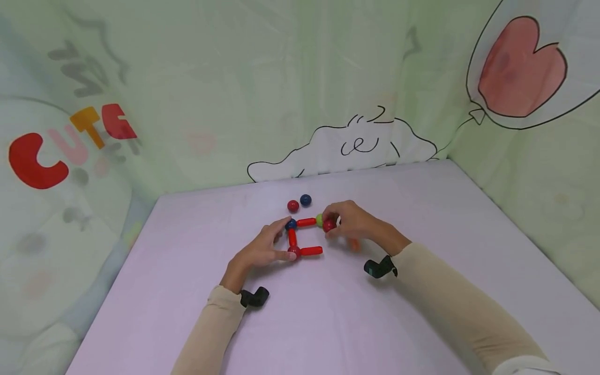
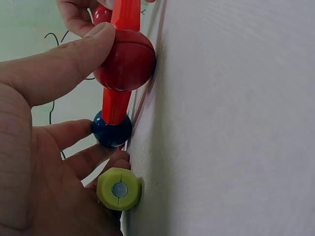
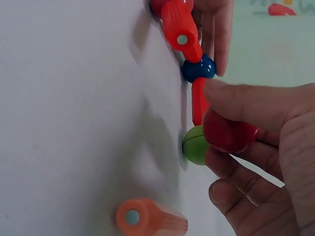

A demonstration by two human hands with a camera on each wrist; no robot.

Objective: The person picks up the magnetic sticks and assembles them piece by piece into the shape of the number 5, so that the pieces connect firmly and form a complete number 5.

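Working from both sides: left hand [image 1: 262,247] gripping, thumb and fingers spread along the frame's [image 1: 292,238] left side; right hand [image 1: 353,221] pinching. Frame lies between, C-shaped, open toward right hand. Far rod [image 1: 307,222], long axis left–right, ends in green ball [image 1: 320,220], nearer right hand. Pinched red ball [image 1: 329,225] just beside it; contact unclear.

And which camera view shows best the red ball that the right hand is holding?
The right wrist view: there the red ball looks largest, though the right hand covers part of it. The head view shows it small and partly covered; the left wrist view shows only part, beside a red stick.
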